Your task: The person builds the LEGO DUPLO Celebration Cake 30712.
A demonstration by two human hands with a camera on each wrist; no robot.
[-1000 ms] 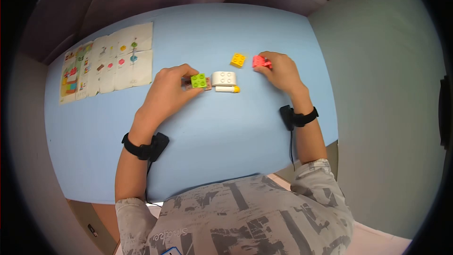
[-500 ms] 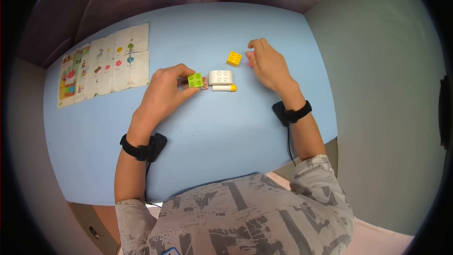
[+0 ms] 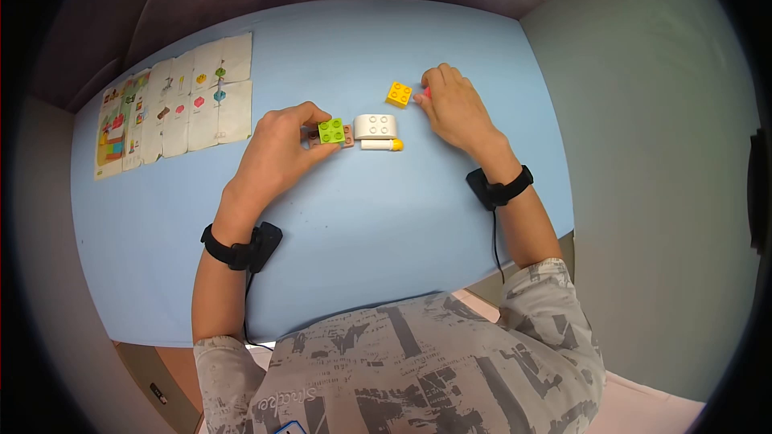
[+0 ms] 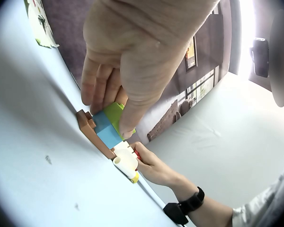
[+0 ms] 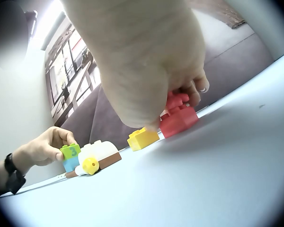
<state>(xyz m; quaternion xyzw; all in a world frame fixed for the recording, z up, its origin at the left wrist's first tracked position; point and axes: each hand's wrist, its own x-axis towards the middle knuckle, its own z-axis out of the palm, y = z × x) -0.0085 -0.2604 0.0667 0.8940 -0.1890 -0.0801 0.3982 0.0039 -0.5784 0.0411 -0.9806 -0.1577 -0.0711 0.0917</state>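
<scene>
My left hand (image 3: 277,141) pinches a green brick (image 3: 331,130) between thumb and fingers. The green brick, marked with a 3, sits on a blue brick (image 4: 106,130) above a brown plate (image 4: 92,137). Over at the right, my right hand (image 3: 460,108) grips a red brick (image 5: 180,124) with a smaller red piece (image 5: 176,100) on top; from the head view the hand hides most of both. A yellow brick (image 3: 399,95) lies just left of the right fingertips. Between the hands is a rounded white brick (image 3: 375,126), with brown showing beneath it in the right wrist view.
In front of the white brick lies a white stick-shaped piece with a yellow end (image 3: 378,145). A creased sheet with printed pictures (image 3: 177,104) is spread on the left of the blue table (image 3: 338,249). A grey wall (image 3: 659,193) borders the right side.
My right hand has shifted left and slightly away from me, with its fingers reset round the red brick and now covering more of it. The left hand keeps its hold on the green brick.
</scene>
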